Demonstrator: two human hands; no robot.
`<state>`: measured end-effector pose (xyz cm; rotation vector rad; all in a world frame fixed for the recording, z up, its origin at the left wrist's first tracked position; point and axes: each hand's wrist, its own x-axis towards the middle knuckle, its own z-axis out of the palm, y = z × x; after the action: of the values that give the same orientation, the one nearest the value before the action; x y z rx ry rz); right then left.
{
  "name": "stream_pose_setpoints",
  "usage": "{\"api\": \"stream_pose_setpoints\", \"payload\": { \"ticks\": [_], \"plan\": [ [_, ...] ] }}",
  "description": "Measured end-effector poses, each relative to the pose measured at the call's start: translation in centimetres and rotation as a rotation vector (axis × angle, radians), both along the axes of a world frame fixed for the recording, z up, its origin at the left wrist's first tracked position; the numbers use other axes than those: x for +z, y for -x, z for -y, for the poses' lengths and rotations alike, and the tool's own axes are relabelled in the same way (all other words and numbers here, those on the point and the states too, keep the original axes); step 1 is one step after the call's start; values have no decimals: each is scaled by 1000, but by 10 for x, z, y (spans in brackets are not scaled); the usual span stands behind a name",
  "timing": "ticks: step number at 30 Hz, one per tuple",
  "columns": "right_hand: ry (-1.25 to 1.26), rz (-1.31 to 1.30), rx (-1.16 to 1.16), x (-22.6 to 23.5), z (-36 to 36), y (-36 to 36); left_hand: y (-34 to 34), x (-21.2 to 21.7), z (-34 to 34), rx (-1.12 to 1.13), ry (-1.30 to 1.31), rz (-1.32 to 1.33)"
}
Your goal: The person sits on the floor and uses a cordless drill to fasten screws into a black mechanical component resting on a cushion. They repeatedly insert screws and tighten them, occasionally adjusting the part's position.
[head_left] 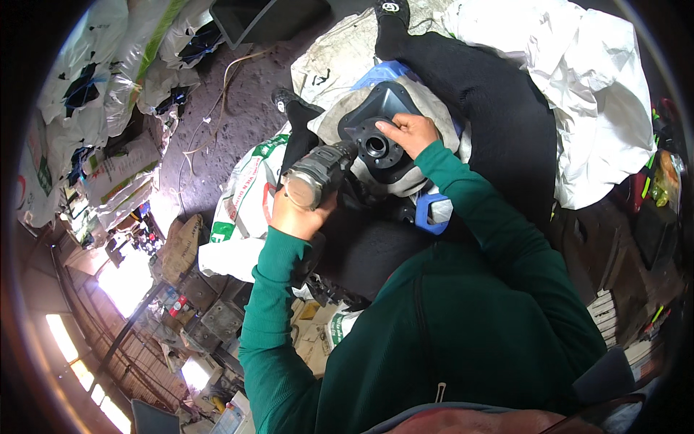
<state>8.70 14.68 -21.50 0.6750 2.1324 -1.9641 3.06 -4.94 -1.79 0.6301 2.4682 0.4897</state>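
My left hand [298, 215] is wrapped round the grip of a grey power drill [321, 173], its nose pointing up and right. The drill's front end meets the left side of a dark grey flanged part [394, 153], which has a square base and a round hub with a central hole. My right hand [414, 134] rests on this part at its upper right, thumb on the hub's rim and fingers curled on the edge. Beneath the part lies a cloth-covered support with blue pieces [434, 214], between my legs. Whether a screw sits at the drill's tip is hidden.
White sacks are piled at the upper left [94, 43], and more white sheeting [578, 94] is at the upper right. A thin cable [220, 108] runs over the dark ground. A dark tray [253, 18] stands at the top. Boxes and clutter [217, 318] lie lower left.
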Motion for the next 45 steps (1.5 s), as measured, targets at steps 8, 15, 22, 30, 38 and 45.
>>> {"api": "stream_pose_setpoints", "payload": {
  "ticks": [8,15,22,30,38,45],
  "plan": [
    [-72,-100,47,-4,-7,4,-30,13,-8,443,-88,145],
    [798,198,-395,14,-34,-8,-87,55,-1,569,-379,157],
    [1442,-25,-118,50,-48,-57,-131,34,-11,534,-403,286],
    [1455,-3,10,62,-51,-62,-130,29,-20,390,-379,98],
    [1458,-5,85,54,-45,-59,-127,30,-18,407,-407,173],
    [1194,71,170,54,-35,-61,-118,30,-9,534,-393,214]
  ]
}}
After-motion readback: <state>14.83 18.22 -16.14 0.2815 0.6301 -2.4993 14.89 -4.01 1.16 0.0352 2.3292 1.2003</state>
